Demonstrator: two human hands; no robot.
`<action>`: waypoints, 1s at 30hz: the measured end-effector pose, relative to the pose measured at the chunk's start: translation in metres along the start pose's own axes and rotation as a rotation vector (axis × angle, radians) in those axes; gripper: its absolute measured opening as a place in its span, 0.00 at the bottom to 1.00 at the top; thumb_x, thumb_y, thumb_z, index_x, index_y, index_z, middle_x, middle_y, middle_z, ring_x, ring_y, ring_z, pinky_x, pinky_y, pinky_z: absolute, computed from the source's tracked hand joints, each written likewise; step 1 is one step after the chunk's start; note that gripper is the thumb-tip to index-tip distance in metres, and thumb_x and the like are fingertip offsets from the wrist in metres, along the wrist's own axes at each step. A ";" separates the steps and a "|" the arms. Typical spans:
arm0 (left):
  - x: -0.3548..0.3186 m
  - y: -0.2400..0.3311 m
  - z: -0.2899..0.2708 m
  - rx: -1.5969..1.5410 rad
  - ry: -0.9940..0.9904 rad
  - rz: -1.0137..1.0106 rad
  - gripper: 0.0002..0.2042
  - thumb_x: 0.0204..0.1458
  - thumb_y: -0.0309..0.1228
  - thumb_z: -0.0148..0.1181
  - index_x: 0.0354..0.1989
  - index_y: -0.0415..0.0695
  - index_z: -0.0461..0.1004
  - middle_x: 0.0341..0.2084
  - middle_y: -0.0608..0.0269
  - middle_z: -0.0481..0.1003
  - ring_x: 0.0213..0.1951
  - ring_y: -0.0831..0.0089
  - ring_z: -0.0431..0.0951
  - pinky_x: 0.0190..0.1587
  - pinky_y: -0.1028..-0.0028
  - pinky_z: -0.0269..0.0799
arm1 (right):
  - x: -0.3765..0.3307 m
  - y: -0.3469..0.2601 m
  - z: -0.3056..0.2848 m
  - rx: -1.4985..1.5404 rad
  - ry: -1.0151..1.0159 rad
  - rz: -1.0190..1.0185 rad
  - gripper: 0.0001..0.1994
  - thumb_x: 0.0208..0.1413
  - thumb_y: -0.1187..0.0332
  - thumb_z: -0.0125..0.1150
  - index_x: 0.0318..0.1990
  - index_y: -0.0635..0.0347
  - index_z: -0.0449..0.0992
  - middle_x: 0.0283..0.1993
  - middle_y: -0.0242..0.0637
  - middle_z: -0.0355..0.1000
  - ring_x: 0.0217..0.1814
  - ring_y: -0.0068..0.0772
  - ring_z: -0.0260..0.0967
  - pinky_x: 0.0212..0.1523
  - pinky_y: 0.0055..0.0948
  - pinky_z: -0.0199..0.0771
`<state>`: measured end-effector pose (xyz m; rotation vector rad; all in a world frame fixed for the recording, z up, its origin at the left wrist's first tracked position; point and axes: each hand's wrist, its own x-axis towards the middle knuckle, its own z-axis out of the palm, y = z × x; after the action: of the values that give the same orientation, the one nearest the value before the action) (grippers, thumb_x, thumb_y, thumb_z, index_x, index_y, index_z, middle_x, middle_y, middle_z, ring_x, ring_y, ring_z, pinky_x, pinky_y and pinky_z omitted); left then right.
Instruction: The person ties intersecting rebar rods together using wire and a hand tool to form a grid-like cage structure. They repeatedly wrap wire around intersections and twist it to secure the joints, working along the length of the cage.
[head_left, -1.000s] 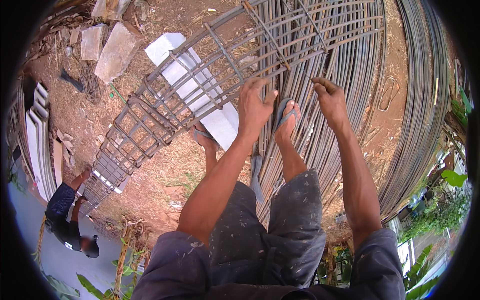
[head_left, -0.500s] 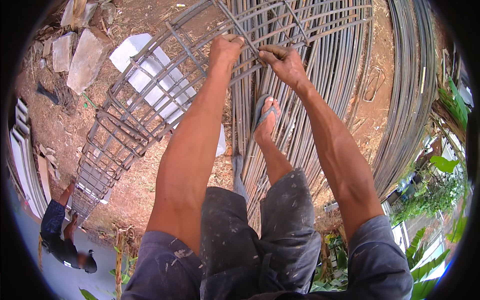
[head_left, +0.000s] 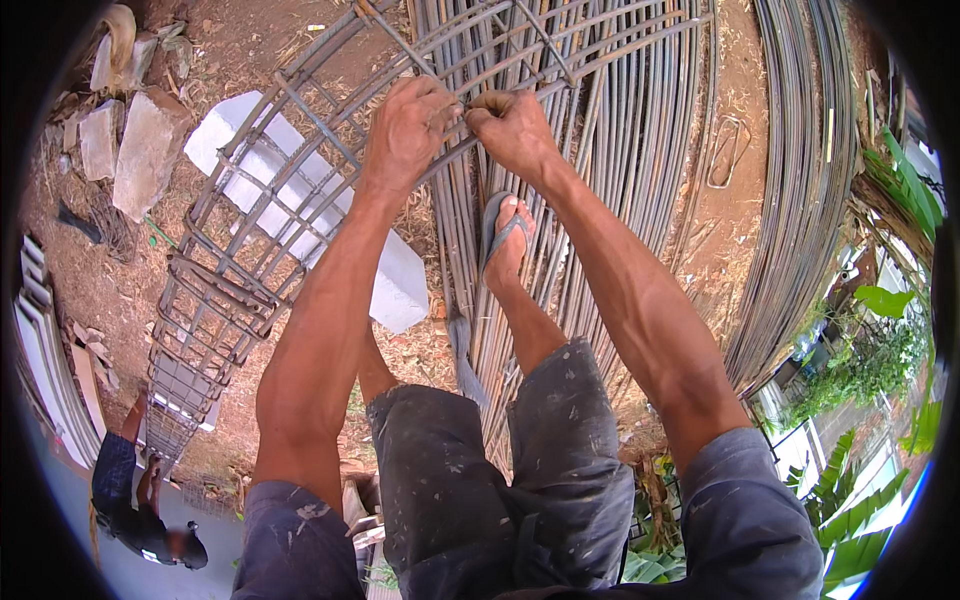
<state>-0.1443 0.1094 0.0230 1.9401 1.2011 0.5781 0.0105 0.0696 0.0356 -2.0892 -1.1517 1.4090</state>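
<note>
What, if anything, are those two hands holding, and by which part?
It cannot be told: the left hand and right hand, fingers curled, are close together at the rebar cage, hiding any grip.

No lettering, label, number or sign can be read anywhere in view. A small white patch (head_left: 150,555) shows on the dark shirt (head_left: 134,524) of the co-worker at the lower left, but it is too small to tell whether it bears any print.
</note>
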 end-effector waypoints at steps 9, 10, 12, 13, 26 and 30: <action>-0.008 0.014 0.022 -0.194 0.219 -0.432 0.10 0.48 0.28 0.64 0.37 0.38 0.81 0.33 0.54 0.80 0.37 0.62 0.80 0.42 0.66 0.72 | -0.026 -0.010 -0.006 0.192 0.015 0.054 0.15 0.49 0.67 0.53 0.38 0.69 0.80 0.23 0.48 0.73 0.25 0.39 0.71 0.34 0.37 0.71; -0.011 0.012 0.025 -0.209 0.257 -0.410 0.10 0.48 0.27 0.65 0.38 0.38 0.81 0.34 0.54 0.80 0.38 0.63 0.80 0.43 0.67 0.72 | -0.025 -0.011 -0.009 0.194 -0.002 0.053 0.15 0.50 0.67 0.53 0.38 0.69 0.80 0.24 0.48 0.74 0.26 0.38 0.71 0.34 0.36 0.71; -0.021 0.006 0.032 -0.182 0.320 -0.347 0.11 0.47 0.26 0.65 0.40 0.39 0.81 0.37 0.54 0.80 0.40 0.63 0.80 0.46 0.68 0.72 | -0.025 -0.014 -0.013 0.174 -0.036 0.113 0.15 0.50 0.67 0.54 0.39 0.69 0.80 0.27 0.47 0.75 0.28 0.36 0.72 0.36 0.36 0.71; -0.027 0.005 0.035 -0.145 0.342 -0.305 0.12 0.47 0.26 0.65 0.41 0.39 0.81 0.38 0.54 0.80 0.41 0.62 0.80 0.47 0.67 0.72 | -0.025 -0.015 -0.015 0.178 -0.043 0.152 0.15 0.51 0.67 0.55 0.38 0.69 0.80 0.27 0.47 0.75 0.29 0.36 0.72 0.36 0.35 0.71; -0.027 0.015 0.043 -0.205 0.423 -0.284 0.13 0.41 0.22 0.65 0.39 0.39 0.81 0.36 0.56 0.77 0.42 0.57 0.77 0.47 0.63 0.71 | -0.020 -0.035 -0.002 -0.182 -0.085 -0.126 0.10 0.54 0.70 0.54 0.38 0.66 0.79 0.29 0.45 0.76 0.30 0.31 0.72 0.36 0.34 0.72; -0.016 0.010 0.058 -0.194 0.567 -0.311 0.09 0.40 0.21 0.64 0.32 0.38 0.80 0.29 0.55 0.76 0.36 0.55 0.77 0.42 0.61 0.71 | 0.034 -0.056 -0.013 -0.580 -0.041 -0.333 0.11 0.55 0.65 0.56 0.39 0.61 0.80 0.32 0.47 0.78 0.33 0.40 0.77 0.38 0.41 0.76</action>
<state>-0.1053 0.0715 -0.0034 1.4243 1.6831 1.0730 0.0040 0.1318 0.0589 -2.0742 -2.0051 1.0448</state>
